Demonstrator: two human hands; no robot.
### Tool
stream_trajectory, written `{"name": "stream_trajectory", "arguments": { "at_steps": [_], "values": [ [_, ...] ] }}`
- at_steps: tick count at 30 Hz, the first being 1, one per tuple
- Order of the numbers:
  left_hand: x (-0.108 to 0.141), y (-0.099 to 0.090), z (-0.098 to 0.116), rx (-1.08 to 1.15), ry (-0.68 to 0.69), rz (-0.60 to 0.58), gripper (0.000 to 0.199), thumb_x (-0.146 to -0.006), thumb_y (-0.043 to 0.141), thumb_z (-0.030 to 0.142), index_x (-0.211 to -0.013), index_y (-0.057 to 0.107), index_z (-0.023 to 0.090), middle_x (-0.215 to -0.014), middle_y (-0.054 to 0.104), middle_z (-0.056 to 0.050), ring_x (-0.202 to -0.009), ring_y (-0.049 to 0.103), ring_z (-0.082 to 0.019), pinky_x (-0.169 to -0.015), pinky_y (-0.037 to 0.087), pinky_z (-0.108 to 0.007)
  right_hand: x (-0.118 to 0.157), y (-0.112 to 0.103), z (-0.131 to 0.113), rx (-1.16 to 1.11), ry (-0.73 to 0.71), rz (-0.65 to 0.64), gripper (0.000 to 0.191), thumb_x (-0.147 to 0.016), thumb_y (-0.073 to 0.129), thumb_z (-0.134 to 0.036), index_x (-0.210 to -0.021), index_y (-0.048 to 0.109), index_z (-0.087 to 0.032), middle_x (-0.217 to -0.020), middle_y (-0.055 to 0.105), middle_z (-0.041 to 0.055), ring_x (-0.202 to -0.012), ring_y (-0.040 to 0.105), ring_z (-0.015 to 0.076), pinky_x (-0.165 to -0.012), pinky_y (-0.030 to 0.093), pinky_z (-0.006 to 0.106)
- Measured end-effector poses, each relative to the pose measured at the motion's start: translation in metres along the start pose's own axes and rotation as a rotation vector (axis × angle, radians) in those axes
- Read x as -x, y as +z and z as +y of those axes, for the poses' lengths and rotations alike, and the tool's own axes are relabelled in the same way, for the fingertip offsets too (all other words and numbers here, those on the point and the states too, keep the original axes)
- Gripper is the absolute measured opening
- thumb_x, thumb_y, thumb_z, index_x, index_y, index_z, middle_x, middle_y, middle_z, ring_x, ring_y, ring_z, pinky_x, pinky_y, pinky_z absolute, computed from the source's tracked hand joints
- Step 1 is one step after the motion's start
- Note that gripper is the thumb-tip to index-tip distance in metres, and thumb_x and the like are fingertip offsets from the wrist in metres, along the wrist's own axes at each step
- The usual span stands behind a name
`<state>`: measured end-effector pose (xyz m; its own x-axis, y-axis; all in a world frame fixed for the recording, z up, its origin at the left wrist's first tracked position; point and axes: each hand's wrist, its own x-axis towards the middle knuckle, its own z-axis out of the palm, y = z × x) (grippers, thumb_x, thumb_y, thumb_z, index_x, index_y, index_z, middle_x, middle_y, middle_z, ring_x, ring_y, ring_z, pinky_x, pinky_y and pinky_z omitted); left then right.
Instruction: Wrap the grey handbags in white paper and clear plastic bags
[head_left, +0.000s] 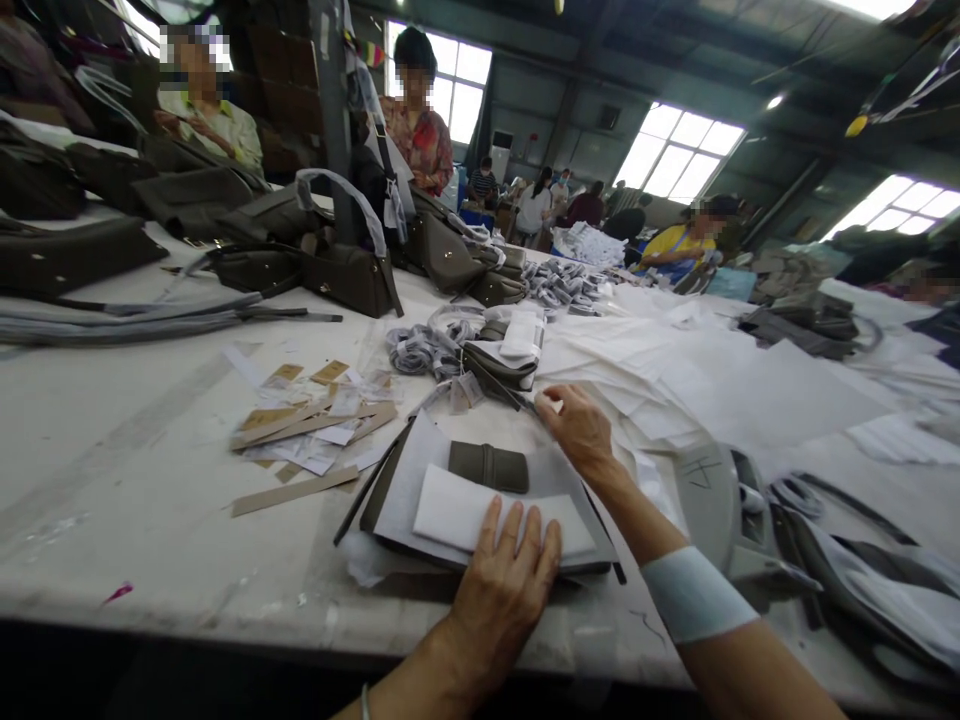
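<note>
A dark olive handbag [379, 500] lies flat near the table's front edge, with white tissue paper [401, 490] spread over it. A folded white foam sheet [450, 510] rests on the tissue, below a small olive piece with a band across it [480, 465]. My left hand [510, 565] presses flat on the foam, fingers stretched out. At the bag's far right corner my right hand [577, 425] has thumb and fingertips pinched together by the bag's edge; what they hold, if anything, is too small to make out.
Paper tags and card strips [315, 420] lie left of the bag. Behind are wrapped straps [424, 350] and another small bag [502, 365]. A grey machine [705, 490] and white sheets [720, 370] are right. Bags [352, 275] line the back; co-workers [416, 140] stand beyond.
</note>
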<state>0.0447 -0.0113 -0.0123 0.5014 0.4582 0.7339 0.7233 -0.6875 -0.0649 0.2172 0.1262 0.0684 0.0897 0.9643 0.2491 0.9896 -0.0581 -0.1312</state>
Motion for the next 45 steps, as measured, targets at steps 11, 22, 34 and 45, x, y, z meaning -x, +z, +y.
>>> {"name": "stream_trajectory", "arguments": {
  "at_steps": [11,22,34,45],
  "values": [
    [0.002,-0.001,-0.003,-0.064,0.067,-0.039,0.039,-0.1,0.036,0.025,-0.136,0.052,0.021,-0.123,0.066,-0.009,-0.117,0.059,-0.027,-0.11,0.034,-0.054,0.011,0.013,0.065,0.182,0.05,-0.031,0.019,-0.092,0.058,-0.032,-0.091,0.073,-0.021,-0.102,0.072,0.0088,-0.101,0.061,0.0257,-0.087,0.037,0.035],
    [0.004,0.002,-0.002,-0.016,0.036,-0.044,0.039,-0.1,0.038,0.027,-0.135,0.054,0.025,-0.124,0.066,-0.008,-0.119,0.058,-0.028,-0.11,0.035,-0.054,0.007,0.001,0.022,-0.099,-0.028,-0.261,0.019,-0.088,0.058,-0.032,-0.088,0.076,-0.025,-0.088,0.075,0.0018,-0.083,0.067,0.0167,-0.076,0.045,0.024],
    [0.006,0.001,-0.005,-0.082,0.073,-0.047,0.041,-0.101,0.035,0.029,-0.139,0.05,0.027,-0.123,0.066,-0.007,-0.116,0.059,-0.026,-0.108,0.036,-0.052,-0.028,0.03,-0.001,-0.057,0.172,-0.458,0.021,-0.063,0.077,-0.033,-0.078,0.071,-0.019,-0.084,0.073,0.0106,-0.083,0.07,0.026,-0.063,0.048,0.029],
    [0.004,-0.002,-0.005,-0.038,0.08,-0.135,0.04,-0.1,0.04,0.028,-0.138,0.049,0.026,-0.125,0.064,-0.009,-0.118,0.058,-0.027,-0.108,0.037,-0.052,0.001,0.031,0.023,-0.579,0.143,-0.205,0.02,-0.068,0.067,-0.037,-0.068,0.06,-0.019,-0.059,0.06,-0.0037,-0.062,0.056,0.0138,-0.057,0.041,0.023]
  ]
}}
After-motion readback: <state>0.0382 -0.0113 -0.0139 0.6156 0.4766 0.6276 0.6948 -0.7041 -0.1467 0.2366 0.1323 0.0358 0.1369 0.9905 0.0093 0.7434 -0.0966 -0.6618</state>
